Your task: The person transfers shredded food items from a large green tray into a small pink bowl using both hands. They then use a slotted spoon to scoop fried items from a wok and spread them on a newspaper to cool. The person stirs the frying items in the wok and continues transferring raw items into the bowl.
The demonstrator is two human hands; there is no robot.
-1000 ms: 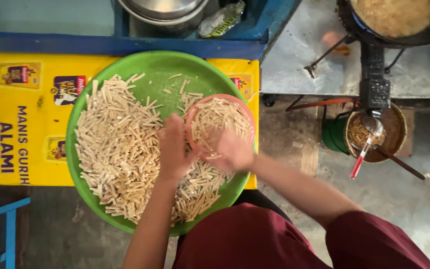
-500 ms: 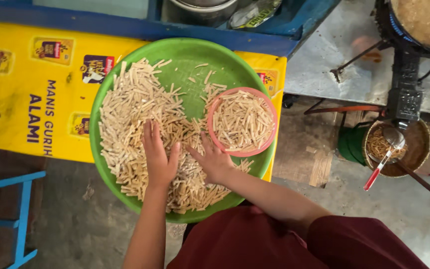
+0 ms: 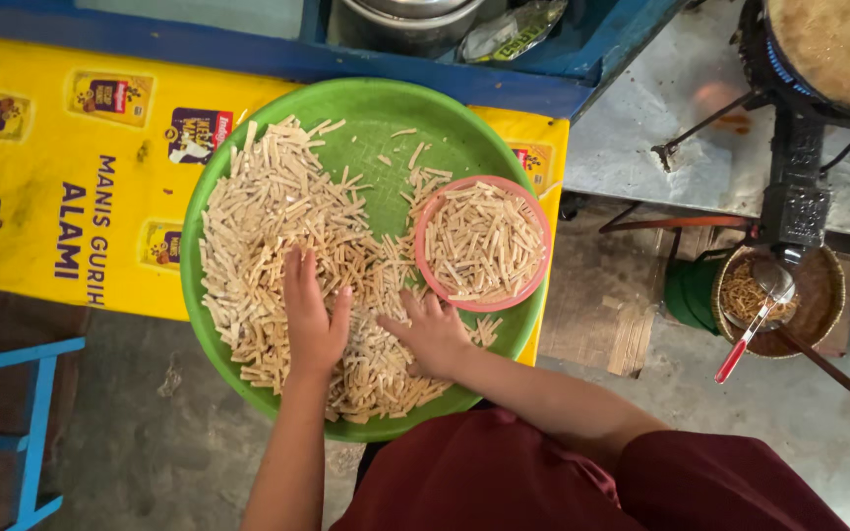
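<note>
A person is leaning over a big green tray [image 3: 445, 128] heaped with pale dough sticks [image 3: 268, 236]. The left hand [image 3: 314, 315] is lying flat on the heap, fingers stretched out and loose, gripping nothing. The right hand [image 3: 435, 332] is resting on the sticks just beside it, fingers spread. A small pink bowl [image 3: 535, 280] full of sticks is sitting inside the tray, near the right hand.

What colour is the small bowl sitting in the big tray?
Pink, or salmon-pink. The small bowl shows best in the head view, resting in the green tray.
</note>
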